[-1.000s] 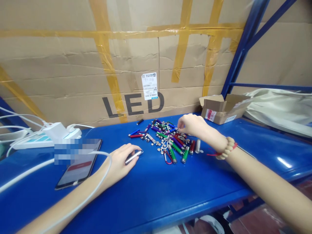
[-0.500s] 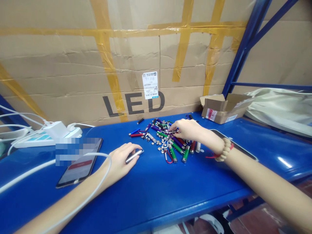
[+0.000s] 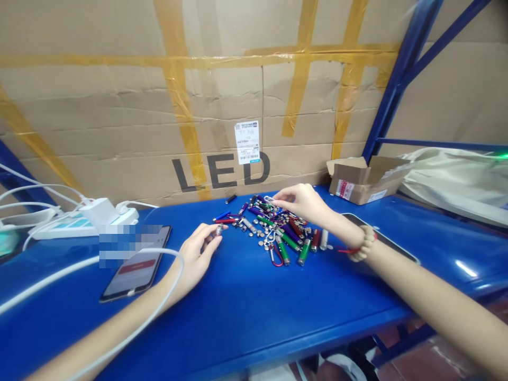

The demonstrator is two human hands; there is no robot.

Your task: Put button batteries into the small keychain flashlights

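My left hand [image 3: 199,247] is closed around a silver mini flashlight [image 3: 219,229]; only its metal end shows past the fingertips. Above the back of a loose pile, my right hand [image 3: 305,203] pinches a silver carabiner clip [image 3: 270,199] between thumb and fingers. Whether anything hangs from this clip I cannot make out. The pile holds several green mini flashlights [image 3: 304,252], along with red, purple and blue ones. Small round button cells [image 3: 261,233] are scattered among them. A red carabiner [image 3: 276,256] lies at the pile's front edge.
A phone [image 3: 137,270] lies on the blue shelf [image 3: 246,317] at left, with a white cable [image 3: 174,280] looping over my left forearm. Behind it sits a power strip [image 3: 63,225]. A dark flat device [image 3: 381,238] lies under my right wrist, and a small open carton [image 3: 361,182] stands behind.
My left hand has turned the silver flashlight, raising its end away from the shelf. My right hand has lifted slightly out of the pile, and a silver carabiner now shows at its fingertips.
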